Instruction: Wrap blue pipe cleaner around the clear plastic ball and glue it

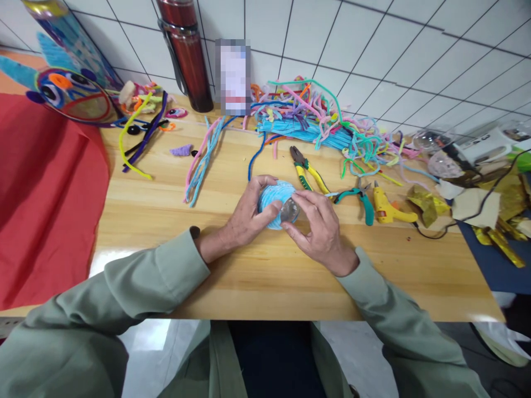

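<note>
Just above the wooden table, my left hand (249, 213) is closed round a rounded form wrapped in light-blue pipe cleaner (274, 193). A clear, shiny round end (289, 211) sticks out of its right side, uncovered by the blue. Around that clear end, the thumb and fingers of my right hand (317, 224) are curled, touching its edge. What the clear piece is I cannot make out. Beyond my right hand lie yellow-and-green pliers (309, 170) and small teal-handled cutters (359, 196). A few loose blue and pink pipe cleaners (205, 157) rest to the left.
A heap of coloured pipe cleaners (307, 121) lies along the tiled wall, near a phone (233, 80) and red flask (185, 58). At the right is a yellow glue gun (385, 205) with a black cord. Red cloth (45, 199) covers the left side.
</note>
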Motion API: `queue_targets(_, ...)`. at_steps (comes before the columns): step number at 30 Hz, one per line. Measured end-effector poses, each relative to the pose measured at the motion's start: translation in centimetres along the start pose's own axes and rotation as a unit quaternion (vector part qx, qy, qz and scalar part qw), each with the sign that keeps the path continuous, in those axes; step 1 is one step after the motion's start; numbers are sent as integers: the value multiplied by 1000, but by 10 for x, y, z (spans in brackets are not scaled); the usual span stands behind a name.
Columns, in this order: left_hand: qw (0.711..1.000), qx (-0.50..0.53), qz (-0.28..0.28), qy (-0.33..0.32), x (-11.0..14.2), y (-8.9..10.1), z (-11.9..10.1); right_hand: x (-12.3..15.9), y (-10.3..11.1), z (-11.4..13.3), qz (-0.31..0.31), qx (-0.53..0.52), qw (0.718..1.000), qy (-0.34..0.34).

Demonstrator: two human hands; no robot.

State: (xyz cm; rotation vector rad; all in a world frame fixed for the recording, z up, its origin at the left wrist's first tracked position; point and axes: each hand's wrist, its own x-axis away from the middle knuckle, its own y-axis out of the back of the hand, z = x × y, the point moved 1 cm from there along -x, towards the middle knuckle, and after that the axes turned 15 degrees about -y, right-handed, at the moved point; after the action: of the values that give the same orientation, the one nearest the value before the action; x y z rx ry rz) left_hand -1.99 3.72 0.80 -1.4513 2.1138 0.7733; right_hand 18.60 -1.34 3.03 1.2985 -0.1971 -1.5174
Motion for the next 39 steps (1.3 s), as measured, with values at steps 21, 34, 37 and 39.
queue_targets(21,999,-46,2,-2,-5,0,-4,2,-2,1,5,9,1000,5)
queue_targets(34,999,-40,-11,1,-4,-2,-3,1,-2,2,-2,0,1000,10)
queue_targets(37,999,-31,-17,10,-4,-4,-1,1,-3,2,-3,1,1000,13)
queue_targets(39,999,-30,-20,10,-4,-4,0,1,-3,3,-6,4,1000,14)
